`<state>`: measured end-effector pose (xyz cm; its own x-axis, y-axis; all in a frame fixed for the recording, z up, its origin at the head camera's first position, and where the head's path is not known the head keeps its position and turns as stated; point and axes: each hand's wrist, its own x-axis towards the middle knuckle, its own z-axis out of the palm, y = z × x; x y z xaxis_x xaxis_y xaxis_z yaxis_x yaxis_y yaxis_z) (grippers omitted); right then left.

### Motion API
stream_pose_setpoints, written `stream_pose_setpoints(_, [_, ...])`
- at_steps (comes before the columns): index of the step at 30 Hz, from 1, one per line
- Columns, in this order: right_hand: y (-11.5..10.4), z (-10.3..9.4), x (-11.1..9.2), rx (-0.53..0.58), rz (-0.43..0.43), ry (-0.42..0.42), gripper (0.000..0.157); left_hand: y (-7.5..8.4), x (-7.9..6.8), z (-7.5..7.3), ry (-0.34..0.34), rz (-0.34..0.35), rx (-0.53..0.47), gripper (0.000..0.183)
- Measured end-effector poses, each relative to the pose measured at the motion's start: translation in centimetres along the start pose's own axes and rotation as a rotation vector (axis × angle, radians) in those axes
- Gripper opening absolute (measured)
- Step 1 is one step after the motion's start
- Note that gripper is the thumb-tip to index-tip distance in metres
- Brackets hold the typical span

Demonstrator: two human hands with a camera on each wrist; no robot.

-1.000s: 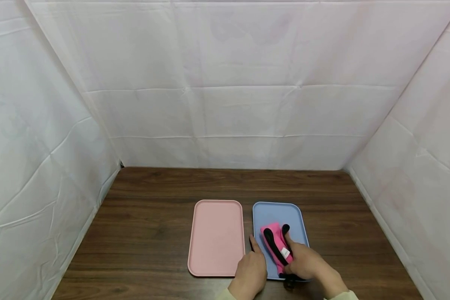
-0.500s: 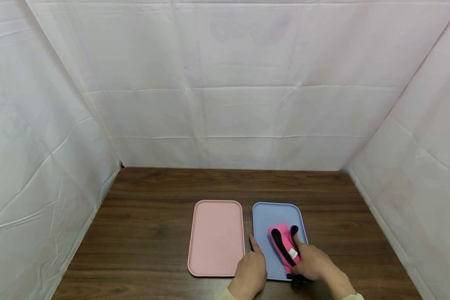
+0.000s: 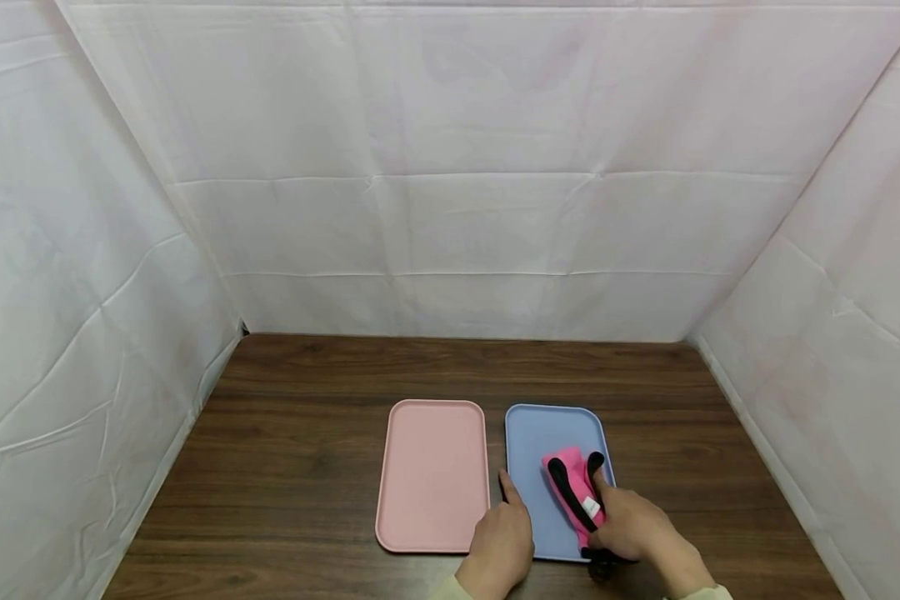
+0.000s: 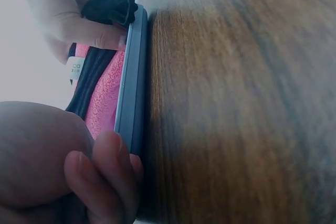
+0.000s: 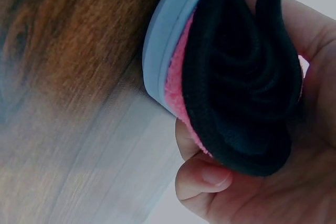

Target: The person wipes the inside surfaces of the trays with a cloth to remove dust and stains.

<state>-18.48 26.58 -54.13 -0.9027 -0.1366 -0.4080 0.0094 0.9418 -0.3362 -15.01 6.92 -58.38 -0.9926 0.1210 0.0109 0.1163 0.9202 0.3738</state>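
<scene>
A folded pink fleecy cloth (image 3: 570,492) with black trim and a white tag lies on the blue tray (image 3: 528,433); its exact kind is unclear. My right hand (image 3: 630,525) grips the cloth near the tray's front right corner. In the right wrist view, black folded fabric (image 5: 236,77) shows in front of the palm, with fingertips curled at the pink edge. My left hand (image 3: 501,542) holds the front left edge of the blue tray, index finger pointing forward along its side. Curled fingers (image 4: 113,166) meet the tray rim in the left wrist view.
A pink tray (image 3: 433,475) lies just left of the blue one, with a narrow gap between them. Both sit on a dark wooden table (image 3: 307,450). White cloth walls (image 3: 450,225) enclose the table at the back and both sides.
My right hand has slid the pink cloth to the right across the blue tray, mostly in the first half second. My left hand and both trays stay in place.
</scene>
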Motion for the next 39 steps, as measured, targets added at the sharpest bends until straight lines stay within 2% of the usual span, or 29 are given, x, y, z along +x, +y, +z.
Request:
stream_pose_setpoints(8, [0.0,-0.1,0.1,-0.015,0.004,0.000,0.108,0.2,0.0,-0.1,-0.007,0.005,0.016,0.083])
stream_pose_setpoints(18, [-0.1,-0.4,0.3,-0.043,0.034,0.029,0.086,0.1,0.0,-0.1,-0.024,0.007,0.018,0.090])
stream_pose_setpoints(24, [-0.2,-0.5,0.7,-0.048,0.047,0.040,0.080,0.0,-0.1,-0.2,-0.020,0.002,0.016,0.092])
stream_pose_setpoints(32, [0.0,-0.7,1.4,-0.038,0.046,0.055,0.086,0.0,-0.1,-0.1,-0.002,-0.004,0.013,0.094])
stream_pose_setpoints(39, [0.0,-1.0,2.0,-0.030,0.056,0.034,0.089,0.0,-0.2,-0.1,-0.002,-0.015,0.009,0.094])
